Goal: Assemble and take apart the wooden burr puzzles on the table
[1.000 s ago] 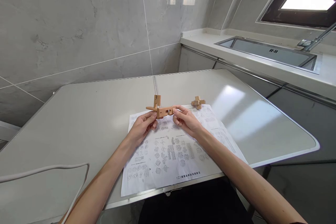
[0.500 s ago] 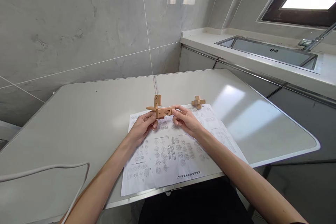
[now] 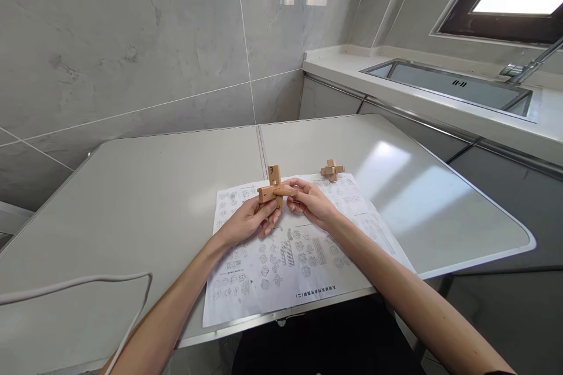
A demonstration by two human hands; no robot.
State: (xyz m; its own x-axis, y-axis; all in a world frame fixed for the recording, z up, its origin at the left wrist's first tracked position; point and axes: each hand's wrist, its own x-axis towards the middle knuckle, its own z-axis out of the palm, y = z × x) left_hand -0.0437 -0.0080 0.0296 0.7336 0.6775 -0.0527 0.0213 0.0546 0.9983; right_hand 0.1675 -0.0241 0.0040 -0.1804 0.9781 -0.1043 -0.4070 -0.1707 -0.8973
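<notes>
Between my hands, above the printed sheet (image 3: 272, 299), is a wooden interlocking puzzle (image 3: 266, 194) of crossed bars, one upright with a dark mark near its top. My left hand (image 3: 248, 220) is closed on its lower left part, thumb at the front. On the right side, the fingers of my right hand (image 3: 310, 204) pinch the end of a bar. Fingers hide part of the puzzle's lower and right sides. A second wooden cross-shaped puzzle (image 3: 332, 170) lies at the sheet's far right edge, apart from my hands.
The sheet with small line drawings lies on a pale table (image 3: 132, 199) by its front edge. A white cable (image 3: 74, 286) crosses the left side and passes by my left forearm. Beyond the table at right is a counter with a sink (image 3: 453, 85) and a faucet (image 3: 523, 72).
The puzzle has been turned in my hands: the long notched bar no longer faces me, and a pointed bar now juts right instead of left. My left hand shifted slightly right.
</notes>
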